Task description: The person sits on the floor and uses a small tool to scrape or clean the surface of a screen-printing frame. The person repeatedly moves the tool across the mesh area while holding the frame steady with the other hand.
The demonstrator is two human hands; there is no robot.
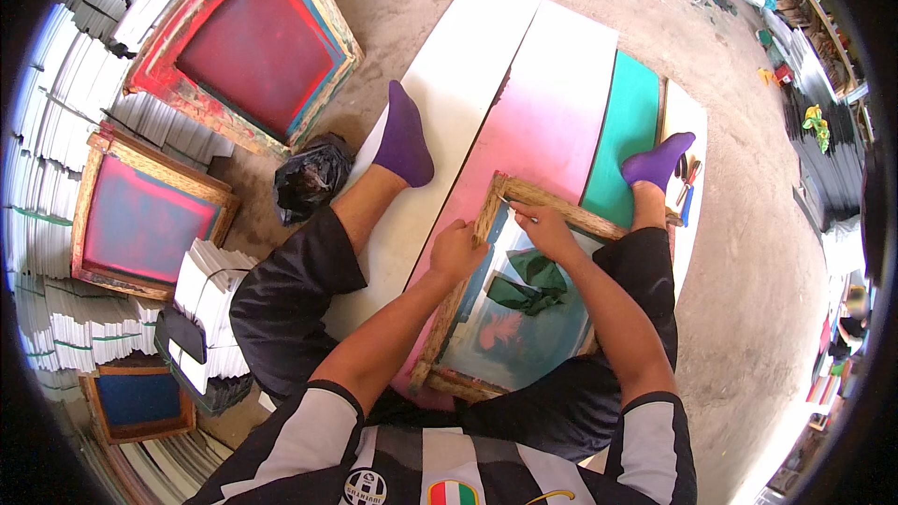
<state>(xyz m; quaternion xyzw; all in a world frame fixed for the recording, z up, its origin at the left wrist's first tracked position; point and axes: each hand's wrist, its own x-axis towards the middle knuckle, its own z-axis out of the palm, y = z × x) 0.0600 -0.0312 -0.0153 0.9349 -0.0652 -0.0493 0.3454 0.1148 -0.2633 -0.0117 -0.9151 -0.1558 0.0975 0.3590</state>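
Note:
A wooden screen-printing frame (432, 344) with a pale blue-grey mesh lies slanted between my legs. My left hand (456, 251) is closed around its left rail, near the far left corner. Inside that corner, my right hand (547, 229) pinches a thin, light-coloured tool (506, 199), whose tip meets the wood or the mesh edge; its exact kind is too small to make out. Below the right hand, a crumpled dark green piece of cloth or plastic (527, 285) rests on the mesh. A faint pinkish shape shows on the mesh nearer to me.
Under the frame and my feet lie white, pink and green boards (625, 117). Hand tools (687, 189) lie by my right foot. To the left are a black plastic bag (313, 176), a large red-edged screen (267, 47), a smaller screen (150, 215) and stacked white sheets (210, 295).

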